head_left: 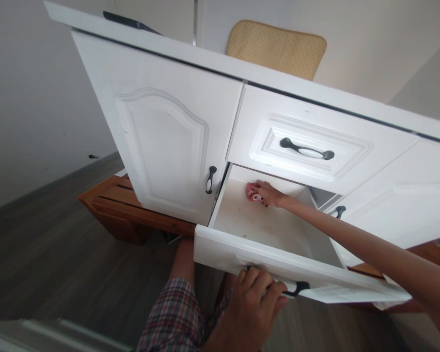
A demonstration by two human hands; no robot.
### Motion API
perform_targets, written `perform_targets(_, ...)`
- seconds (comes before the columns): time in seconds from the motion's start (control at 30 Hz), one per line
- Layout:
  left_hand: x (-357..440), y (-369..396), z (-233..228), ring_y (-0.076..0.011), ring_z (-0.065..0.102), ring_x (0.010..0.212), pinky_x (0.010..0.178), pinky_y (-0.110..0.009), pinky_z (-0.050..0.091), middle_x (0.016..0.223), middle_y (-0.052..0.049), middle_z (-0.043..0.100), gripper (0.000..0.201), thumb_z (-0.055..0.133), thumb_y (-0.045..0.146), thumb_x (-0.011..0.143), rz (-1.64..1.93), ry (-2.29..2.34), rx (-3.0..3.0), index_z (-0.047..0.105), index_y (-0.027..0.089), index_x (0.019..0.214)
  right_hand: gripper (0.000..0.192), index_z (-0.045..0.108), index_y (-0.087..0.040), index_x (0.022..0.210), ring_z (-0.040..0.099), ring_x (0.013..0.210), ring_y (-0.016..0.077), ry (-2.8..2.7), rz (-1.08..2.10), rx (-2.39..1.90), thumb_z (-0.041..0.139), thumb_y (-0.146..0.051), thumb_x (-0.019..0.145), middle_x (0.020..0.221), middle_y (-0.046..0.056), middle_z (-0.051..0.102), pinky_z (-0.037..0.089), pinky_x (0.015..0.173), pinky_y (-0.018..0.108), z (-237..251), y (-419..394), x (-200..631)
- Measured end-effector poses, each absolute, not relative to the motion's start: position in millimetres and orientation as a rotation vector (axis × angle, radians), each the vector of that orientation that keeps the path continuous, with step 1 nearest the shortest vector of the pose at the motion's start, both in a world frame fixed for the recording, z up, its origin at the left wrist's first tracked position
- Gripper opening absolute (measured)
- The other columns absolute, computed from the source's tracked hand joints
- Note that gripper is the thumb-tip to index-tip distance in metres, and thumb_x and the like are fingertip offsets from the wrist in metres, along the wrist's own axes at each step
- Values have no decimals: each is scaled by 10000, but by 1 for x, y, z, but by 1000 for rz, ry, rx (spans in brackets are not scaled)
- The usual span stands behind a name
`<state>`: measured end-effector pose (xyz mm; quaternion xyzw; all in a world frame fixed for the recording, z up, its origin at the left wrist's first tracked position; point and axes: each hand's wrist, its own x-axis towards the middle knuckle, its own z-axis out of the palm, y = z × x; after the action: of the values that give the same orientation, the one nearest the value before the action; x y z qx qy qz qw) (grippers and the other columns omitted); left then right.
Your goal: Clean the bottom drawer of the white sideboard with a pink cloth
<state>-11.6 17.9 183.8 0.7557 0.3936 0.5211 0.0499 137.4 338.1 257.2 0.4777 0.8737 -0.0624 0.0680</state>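
A white drawer (278, 254) stands pulled out from the white cabinet. My left hand (254, 296) has its fingers wrapped round the dark handle (301, 287) on the drawer's front. Inside, near the back left of the drawer, my right hand (269, 194) is closed on a crumpled reddish-pink cloth (251, 192) with a white patch. The cloth touches the drawer's bottom (264, 227), where a few small brown specks lie. My right fingers partly cover the cloth.
Above is a shut drawer with a dark handle (308, 149). A cabinet door (161, 146) is at left, another (407, 210) at right. A wooden bench (113, 198) stands low beside the cabinet. A yellow chair back (276, 46) rises behind the countertop (205, 63); my legs are below.
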Motion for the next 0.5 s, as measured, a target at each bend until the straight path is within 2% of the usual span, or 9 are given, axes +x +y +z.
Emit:
perform_targets(0.13,-13,21,184,-218,575,856,771,-372,380,896,-28,656,327,459,378,1185,1662,1169,2255,720,220,1070,569,696,-180,1398,630,1155,274,2643,-289,1414,678,-81,837,1500,190,596,566,848,304,264,334,145)
perform_targets(0.27,-18,21,193,-207,584,857,764,-359,408,884,-18,657,282,509,363,1168,1646,1134,2280,723,215,1060,450,623,-149,1403,630,809,169,2490,-712,1774,631,-293,977,1354,206,648,496,580,243,268,324,166)
perform_targets(0.4,-22,19,198,-204,599,885,799,-352,425,910,-18,674,243,531,339,1160,1621,1125,2285,727,211,1095,433,605,-177,1341,571,692,150,2327,-918,1973,654,-427,992,1040,110,701,435,512,226,277,309,198)
perform_targets(0.5,-23,20,198,-203,594,889,804,-351,428,918,-18,672,236,532,327,1160,1607,1106,2284,732,210,1116,395,632,-185,1296,570,684,144,2318,-919,1958,678,-390,960,957,71,688,420,508,209,285,300,213)
